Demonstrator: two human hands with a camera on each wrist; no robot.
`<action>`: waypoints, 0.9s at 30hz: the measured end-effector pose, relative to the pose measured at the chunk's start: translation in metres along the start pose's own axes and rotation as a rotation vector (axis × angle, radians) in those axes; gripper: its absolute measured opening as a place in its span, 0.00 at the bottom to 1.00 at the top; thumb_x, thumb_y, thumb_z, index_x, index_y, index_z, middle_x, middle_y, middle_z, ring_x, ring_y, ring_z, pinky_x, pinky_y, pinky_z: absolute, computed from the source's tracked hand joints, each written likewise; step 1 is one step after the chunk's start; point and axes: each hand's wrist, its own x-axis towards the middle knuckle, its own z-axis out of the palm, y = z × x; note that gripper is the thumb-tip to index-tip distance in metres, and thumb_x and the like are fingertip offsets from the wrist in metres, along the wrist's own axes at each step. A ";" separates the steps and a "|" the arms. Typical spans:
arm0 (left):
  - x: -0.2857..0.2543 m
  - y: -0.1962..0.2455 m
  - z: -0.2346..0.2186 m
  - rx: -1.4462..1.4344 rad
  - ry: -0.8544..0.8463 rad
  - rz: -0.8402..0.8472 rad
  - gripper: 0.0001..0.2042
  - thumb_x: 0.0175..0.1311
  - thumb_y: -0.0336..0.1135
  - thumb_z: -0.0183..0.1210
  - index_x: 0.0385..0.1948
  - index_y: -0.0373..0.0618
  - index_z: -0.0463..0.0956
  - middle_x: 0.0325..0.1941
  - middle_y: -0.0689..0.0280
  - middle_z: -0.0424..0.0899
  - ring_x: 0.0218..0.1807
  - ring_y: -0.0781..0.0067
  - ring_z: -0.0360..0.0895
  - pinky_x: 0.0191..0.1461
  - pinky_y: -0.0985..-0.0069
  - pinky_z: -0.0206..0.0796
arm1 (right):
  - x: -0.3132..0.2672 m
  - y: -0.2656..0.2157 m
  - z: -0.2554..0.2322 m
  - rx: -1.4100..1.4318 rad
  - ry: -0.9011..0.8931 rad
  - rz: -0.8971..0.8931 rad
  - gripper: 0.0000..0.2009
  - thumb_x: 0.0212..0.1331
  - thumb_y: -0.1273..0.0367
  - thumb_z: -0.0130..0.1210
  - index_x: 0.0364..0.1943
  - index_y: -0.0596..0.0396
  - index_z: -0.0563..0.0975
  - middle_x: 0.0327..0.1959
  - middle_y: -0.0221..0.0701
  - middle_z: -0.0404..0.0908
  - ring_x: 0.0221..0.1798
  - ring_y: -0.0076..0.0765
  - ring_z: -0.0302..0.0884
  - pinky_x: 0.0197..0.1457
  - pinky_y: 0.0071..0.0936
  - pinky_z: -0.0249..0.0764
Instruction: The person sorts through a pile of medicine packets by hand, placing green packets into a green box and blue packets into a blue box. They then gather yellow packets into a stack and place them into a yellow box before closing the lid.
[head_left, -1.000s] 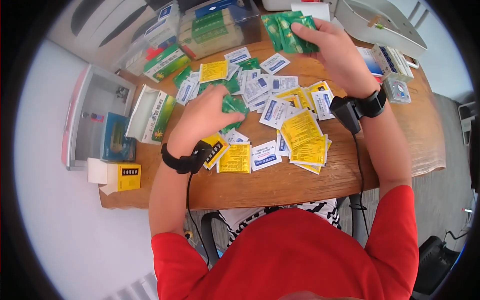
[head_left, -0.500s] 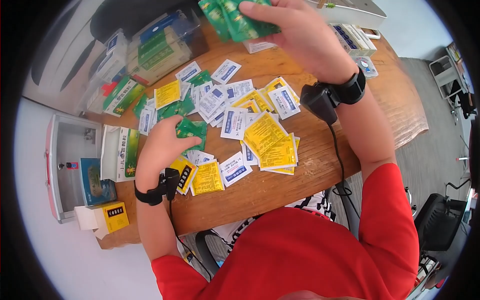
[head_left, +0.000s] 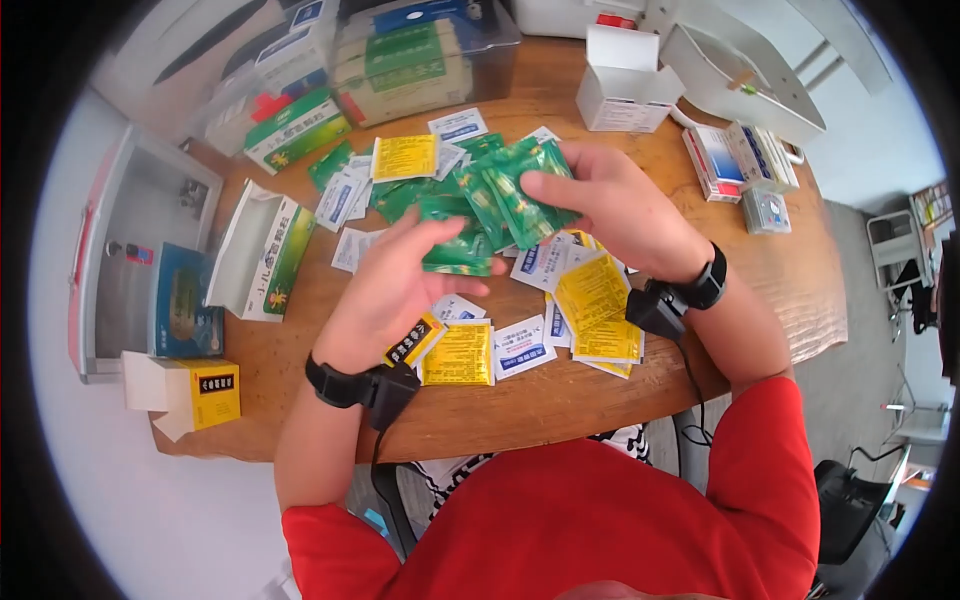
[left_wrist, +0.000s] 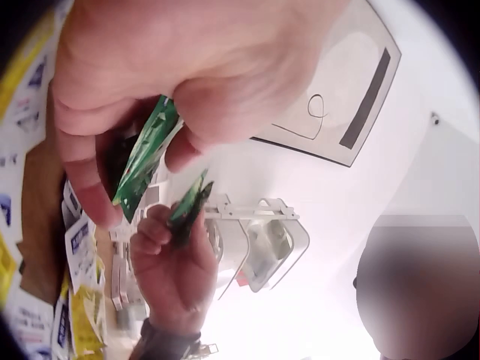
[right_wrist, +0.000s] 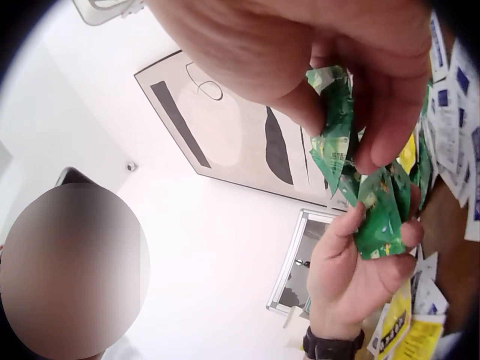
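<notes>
Over the middle of the table, my left hand point(head_left: 375, 290) pinches a green sachet point(head_left: 458, 250) between thumb and fingers. Several more green sachets point(head_left: 525, 195), fanned out, are gripped by my right hand point(head_left: 635, 215), its thumb across the top one. The two hands are close together, and the green sachets overlap in the head view. In the right wrist view, the left hand's sachet point(right_wrist: 379, 221) is just below the right hand's bunch point(right_wrist: 334, 127). Below them lies a loose spread of yellow sachets point(head_left: 455, 352), white-and-blue sachets point(head_left: 523, 347) and other green ones, partly hidden.
At the left stand an opened green-and-white box point(head_left: 265, 255), an opened yellow box point(head_left: 213, 393) and a clear-fronted case point(head_left: 140, 250). A plastic bin point(head_left: 490, 60) and an opened white box point(head_left: 625, 85) are at the back. Small boxes point(head_left: 750, 160) sit at the right.
My right hand has brought its green sachets down from the back of the table toward the left hand. The left hand has raised a green sachet from the pile. The head view has shifted.
</notes>
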 end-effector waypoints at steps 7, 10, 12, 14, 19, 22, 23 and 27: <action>0.009 -0.013 -0.007 -0.179 -0.125 -0.036 0.30 0.88 0.60 0.40 0.70 0.42 0.73 0.59 0.54 0.89 0.51 0.57 0.90 0.47 0.64 0.85 | 0.005 0.009 -0.004 -0.278 0.056 0.037 0.15 0.75 0.62 0.65 0.52 0.63 0.85 0.42 0.28 0.90 0.42 0.17 0.84 0.46 0.21 0.80; 0.012 -0.015 -0.008 -0.201 -0.128 -0.045 0.31 0.88 0.61 0.40 0.71 0.43 0.72 0.60 0.53 0.88 0.51 0.55 0.91 0.49 0.62 0.87 | 0.008 0.007 -0.002 -0.168 0.112 0.020 0.16 0.75 0.62 0.66 0.52 0.63 0.85 0.43 0.26 0.90 0.42 0.16 0.83 0.47 0.21 0.79; 0.013 -0.016 -0.008 -0.221 -0.120 -0.056 0.31 0.87 0.61 0.40 0.71 0.43 0.71 0.60 0.52 0.88 0.52 0.53 0.91 0.51 0.60 0.88 | 0.009 0.010 -0.006 -0.187 0.069 0.039 0.16 0.74 0.62 0.66 0.54 0.63 0.85 0.43 0.25 0.90 0.42 0.16 0.83 0.47 0.21 0.79; 0.013 -0.015 -0.008 -0.240 -0.141 -0.056 0.32 0.87 0.61 0.41 0.73 0.42 0.69 0.61 0.51 0.88 0.54 0.47 0.91 0.54 0.56 0.89 | 0.008 0.008 -0.005 -0.208 0.049 0.060 0.16 0.74 0.63 0.67 0.53 0.63 0.85 0.42 0.25 0.90 0.42 0.16 0.82 0.47 0.21 0.79; 0.010 -0.011 -0.001 -0.210 -0.124 -0.094 0.32 0.86 0.62 0.43 0.73 0.42 0.69 0.61 0.50 0.88 0.57 0.44 0.90 0.55 0.55 0.89 | 0.008 0.013 -0.006 -0.359 0.014 0.054 0.13 0.71 0.66 0.70 0.50 0.62 0.87 0.41 0.24 0.90 0.40 0.14 0.80 0.44 0.21 0.78; 0.009 -0.014 -0.001 -0.174 -0.136 -0.153 0.32 0.85 0.63 0.44 0.72 0.42 0.69 0.62 0.51 0.87 0.57 0.44 0.90 0.56 0.55 0.89 | 0.008 0.020 -0.007 -0.411 -0.047 -0.004 0.12 0.69 0.67 0.71 0.48 0.62 0.88 0.39 0.23 0.89 0.40 0.11 0.78 0.43 0.20 0.76; 0.009 -0.016 -0.001 -0.165 -0.149 -0.190 0.32 0.85 0.63 0.45 0.72 0.42 0.69 0.63 0.51 0.87 0.58 0.45 0.90 0.57 0.56 0.88 | 0.006 0.019 -0.004 -0.453 -0.057 -0.044 0.12 0.68 0.67 0.72 0.48 0.61 0.88 0.38 0.25 0.89 0.40 0.15 0.79 0.43 0.21 0.76; 0.005 -0.022 0.003 -0.041 -0.191 -0.154 0.32 0.84 0.62 0.48 0.72 0.43 0.70 0.64 0.53 0.86 0.59 0.47 0.90 0.59 0.57 0.87 | -0.001 0.013 0.003 -0.934 -0.121 -0.389 0.14 0.66 0.69 0.71 0.53 0.57 0.87 0.40 0.35 0.86 0.43 0.36 0.84 0.46 0.29 0.80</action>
